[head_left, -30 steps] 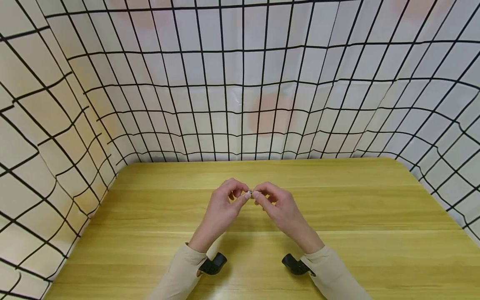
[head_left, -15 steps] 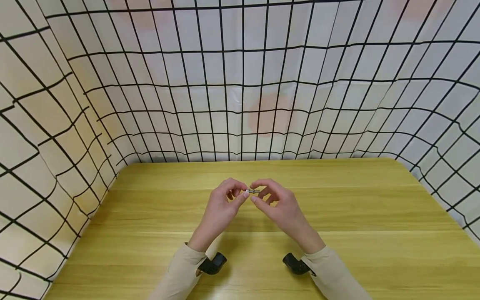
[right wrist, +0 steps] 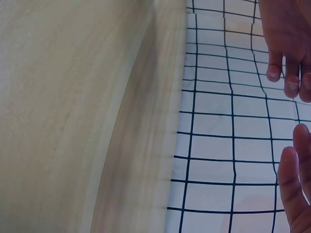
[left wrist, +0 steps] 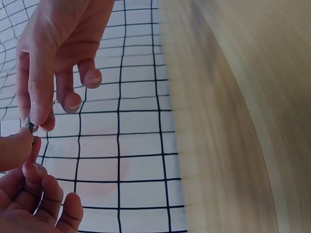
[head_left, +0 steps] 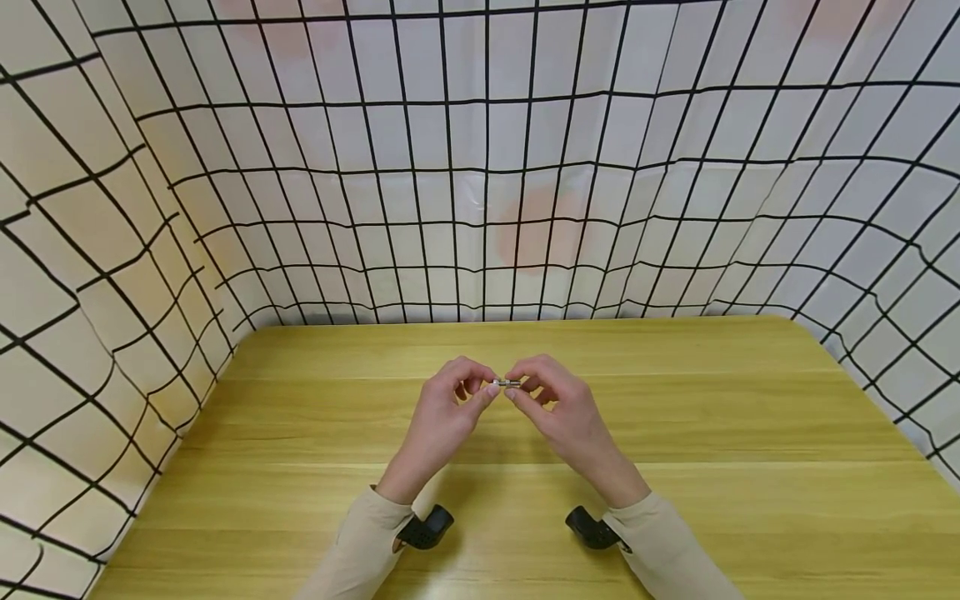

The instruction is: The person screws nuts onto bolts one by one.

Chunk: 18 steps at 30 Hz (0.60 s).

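A small silver metal piece like a bolt [head_left: 506, 383], thin and roughly level, is held above the wooden table between both hands. My left hand [head_left: 450, 406] pinches its left end between thumb and index finger. The thumb and index finger of my right hand [head_left: 558, 406] close on its middle and right part. In the left wrist view, the metal piece [left wrist: 30, 126] shows as a dark glint between the fingertips, mostly covered. In the right wrist view, only the other fingers of the left hand [right wrist: 286, 43] and right hand [right wrist: 293, 187] appear; the piece is out of frame.
The yellow wooden table [head_left: 300, 417] spreads beneath and around the hands. White sheeting with a black grid [head_left: 420, 200] rises behind the table and at both sides. Black wrist devices [head_left: 426, 528] sit at both sleeve cuffs.
Half a second ago the right thumb and index finger were spread apart around the metal piece; now they have come together on it. The left hand has stayed in place.
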Tool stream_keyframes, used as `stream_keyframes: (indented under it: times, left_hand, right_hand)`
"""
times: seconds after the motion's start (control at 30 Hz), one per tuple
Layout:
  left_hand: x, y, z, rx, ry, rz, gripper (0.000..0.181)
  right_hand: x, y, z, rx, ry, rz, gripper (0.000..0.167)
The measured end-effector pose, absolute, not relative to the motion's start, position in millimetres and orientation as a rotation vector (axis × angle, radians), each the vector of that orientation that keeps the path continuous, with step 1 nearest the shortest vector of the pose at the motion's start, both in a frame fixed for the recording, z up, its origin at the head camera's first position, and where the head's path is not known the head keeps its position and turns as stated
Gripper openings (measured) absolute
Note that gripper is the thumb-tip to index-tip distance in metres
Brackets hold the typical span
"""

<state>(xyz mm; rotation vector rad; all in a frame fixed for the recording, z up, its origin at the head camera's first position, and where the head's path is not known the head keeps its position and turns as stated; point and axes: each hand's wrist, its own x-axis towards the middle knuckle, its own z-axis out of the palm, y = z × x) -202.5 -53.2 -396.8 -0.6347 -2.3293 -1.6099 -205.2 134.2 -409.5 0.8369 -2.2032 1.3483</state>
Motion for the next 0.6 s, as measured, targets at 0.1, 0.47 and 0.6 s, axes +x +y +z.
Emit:
stream_keyframes:
  times: [0.1, 0.47, 0.6]
  left_hand:
    - [-203.1, -53.1, -395.7, -0.638, -2.318, -1.598, 0.005]
    - [-201.8, -53.9, -394.3, -0.672, -2.318, -1.55, 0.005]
    - [-202.8, -53.7, -395.0, -0.675, -2.305, -1.551, 0.004]
  right_hand:
    - [-205.3, 132.5, -410.9, 0.841, -2.209, 1.38, 0.02]
    - [-202.1, 130.8, -412.0, 0.795, -2.256, 1.505, 0.009]
    - [-202.6, 132.1, -412.0, 0.777, -2.26, 1.452, 0.024]
